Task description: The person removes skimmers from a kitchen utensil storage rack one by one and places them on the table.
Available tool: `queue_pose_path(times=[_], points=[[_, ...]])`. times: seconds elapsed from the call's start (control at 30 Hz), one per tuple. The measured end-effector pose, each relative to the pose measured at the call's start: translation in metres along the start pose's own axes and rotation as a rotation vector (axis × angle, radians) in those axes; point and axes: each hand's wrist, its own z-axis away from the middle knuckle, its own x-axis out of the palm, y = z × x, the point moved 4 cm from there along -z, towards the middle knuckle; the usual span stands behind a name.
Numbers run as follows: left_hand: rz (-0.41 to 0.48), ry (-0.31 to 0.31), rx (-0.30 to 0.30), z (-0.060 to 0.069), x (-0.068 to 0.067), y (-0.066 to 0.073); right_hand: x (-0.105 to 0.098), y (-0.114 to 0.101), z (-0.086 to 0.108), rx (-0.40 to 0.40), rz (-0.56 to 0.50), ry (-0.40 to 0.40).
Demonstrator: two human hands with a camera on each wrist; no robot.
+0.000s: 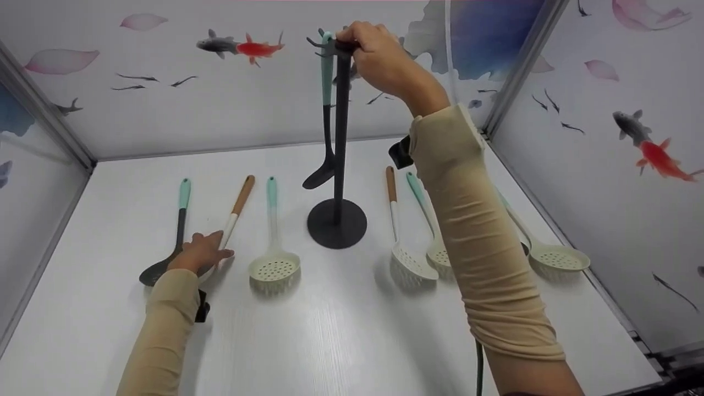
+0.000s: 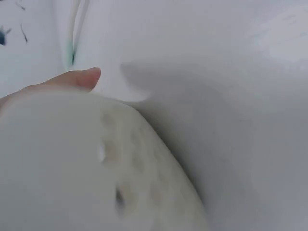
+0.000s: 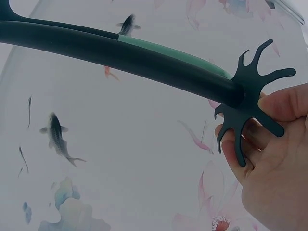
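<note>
My right hand [image 1: 379, 58] grips the hooked top of a black utensil stand [image 1: 341, 137]; in the right wrist view its thumb and fingers curl among the hooks [image 3: 276, 75]. A dark kitchen utensil with a mint handle [image 1: 326, 77] hangs from the stand's left side. My left hand [image 1: 199, 253] is at the lower shaft of a white skimmer with a brown handle [image 1: 242, 198], thumb apart from the fingers. In the left wrist view, the skimmer's pale perforated head [image 2: 139, 163] hides most of that hand; only the straight thumb [image 2: 84, 79] shows.
Left of my left hand lies a black-headed utensil with a mint handle [image 1: 184, 195]. A cream skimmer [image 1: 275, 268] lies left of the stand's base. To its right are a white slotted spoon [image 1: 412, 263] and cream skimmers [image 1: 558, 258], partly behind my right arm. Fish-patterned walls [image 1: 220, 110] enclose the table.
</note>
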Motion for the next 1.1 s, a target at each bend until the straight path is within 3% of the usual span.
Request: queue_pose_path(times=[0.17, 0.33, 0.5, 0.83, 1.1], points=[[-0.009, 0.111, -0.065, 0.003, 0.003, 0.001, 0.002, -0.001, 0.0, 0.0, 0.005, -0.012], [-0.051, 0.209, -0.09, 0.004, 0.003, 0.0, 0.002, -0.002, 0.0, -0.01, -0.003, -0.008], [-0.046, 0.223, -0.103, -0.002, 0.003, 0.002, 0.001, -0.003, 0.001, -0.014, -0.013, -0.001], [-0.022, 0.186, -0.14, -0.01, 0.006, 0.008, -0.001, -0.001, 0.001, -0.017, -0.003, 0.007], [-0.021, 0.175, -0.125, -0.004, 0.009, 0.012, 0.0, 0.001, 0.001, -0.003, -0.008, -0.002]])
